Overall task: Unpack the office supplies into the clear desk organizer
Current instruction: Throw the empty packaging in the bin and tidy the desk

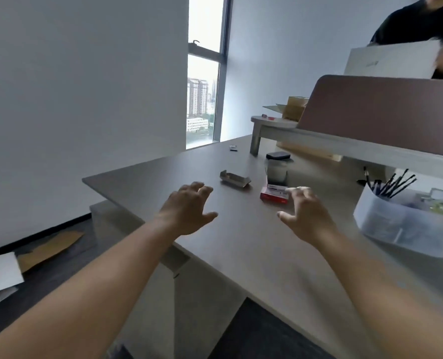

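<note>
Organizer (386, 224) sits right; both hands, left hand (186, 211) and right hand (306, 213), hover spread, holding nothing.

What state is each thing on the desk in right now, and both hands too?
left hand: open, fingers spread, holds nothing
right hand: open, fingers spread, holds nothing
red box: flap up, lying on the desk
grey carton: opened, flattened on its side
clear organizer: upright, partly filled
black pens: standing tilted in the organizer
brown cardboard box: flaps open, on the shelf

Soft daylight from window (204, 99), motion blur, perhaps wide-angle edge bending
</note>
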Demonstrator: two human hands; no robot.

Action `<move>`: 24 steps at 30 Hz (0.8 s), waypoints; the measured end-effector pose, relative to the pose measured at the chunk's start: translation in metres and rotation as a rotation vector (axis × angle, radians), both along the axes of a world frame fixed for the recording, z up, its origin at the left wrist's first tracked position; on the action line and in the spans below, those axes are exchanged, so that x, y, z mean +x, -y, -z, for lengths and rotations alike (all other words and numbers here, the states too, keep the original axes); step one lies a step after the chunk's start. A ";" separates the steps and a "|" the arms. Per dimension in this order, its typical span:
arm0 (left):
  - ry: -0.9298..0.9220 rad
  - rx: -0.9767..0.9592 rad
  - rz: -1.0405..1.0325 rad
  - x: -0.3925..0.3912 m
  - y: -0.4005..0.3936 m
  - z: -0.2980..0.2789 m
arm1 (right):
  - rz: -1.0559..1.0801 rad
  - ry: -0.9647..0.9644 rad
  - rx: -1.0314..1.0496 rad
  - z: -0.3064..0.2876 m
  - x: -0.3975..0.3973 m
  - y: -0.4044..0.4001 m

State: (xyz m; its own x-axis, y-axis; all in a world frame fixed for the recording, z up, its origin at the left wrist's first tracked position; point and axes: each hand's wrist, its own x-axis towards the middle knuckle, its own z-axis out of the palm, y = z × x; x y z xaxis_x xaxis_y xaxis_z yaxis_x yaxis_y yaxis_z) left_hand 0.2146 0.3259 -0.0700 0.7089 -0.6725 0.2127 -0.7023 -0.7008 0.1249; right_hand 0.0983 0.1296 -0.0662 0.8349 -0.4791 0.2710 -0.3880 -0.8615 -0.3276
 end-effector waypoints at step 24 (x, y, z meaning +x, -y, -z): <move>-0.193 -0.041 0.101 0.154 0.158 0.030 | -0.038 0.019 0.192 0.035 0.126 0.123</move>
State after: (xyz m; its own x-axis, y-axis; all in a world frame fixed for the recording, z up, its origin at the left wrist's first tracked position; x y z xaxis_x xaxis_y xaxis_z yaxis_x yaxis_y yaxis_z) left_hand 0.3689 0.1677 -0.0997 0.6689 -0.7354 0.1082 -0.7287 -0.6201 0.2906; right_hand 0.2239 0.0069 -0.1011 0.8492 -0.4915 0.1933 -0.3485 -0.7965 -0.4941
